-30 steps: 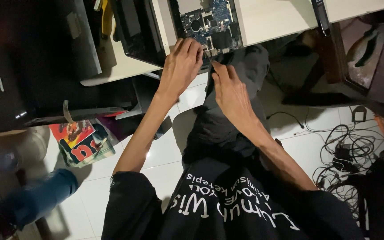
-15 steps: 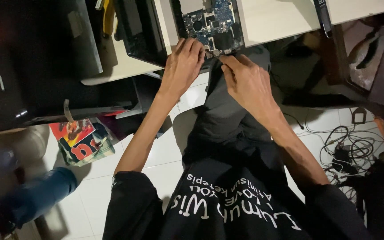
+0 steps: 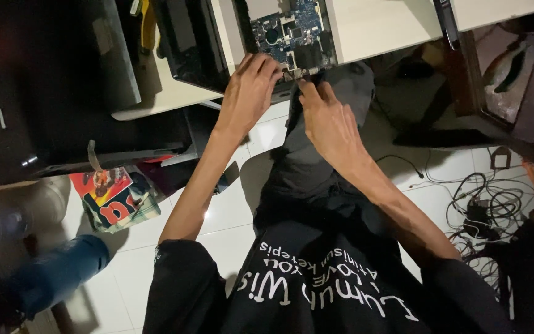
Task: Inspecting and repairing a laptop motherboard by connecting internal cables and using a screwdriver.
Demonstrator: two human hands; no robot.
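An opened laptop base with a bare blue circuit board [image 3: 285,28] lies on a cream table [image 3: 378,28], its near edge hanging over my lap. My left hand [image 3: 248,93] rests on that near edge, fingers curled over the left corner of the laptop base [image 3: 245,25]. My right hand [image 3: 326,117] reaches up from my lap, thumb and fingertips pinched together at the board's near edge beside a small metal part [image 3: 301,73]. What the fingertips grip is hidden. The two hands nearly touch.
A black laptop panel [image 3: 190,43] and a yellow-handled tool [image 3: 148,25] lie on the table to the left. On the white tiled floor are a colourful packet [image 3: 109,198], a blue object [image 3: 57,272] and tangled cables [image 3: 489,204]. Dark furniture [image 3: 514,80] stands right.
My right hand has risen from my lap to the board's near edge and pinched there. My left hand has stayed on the laptop's edge.
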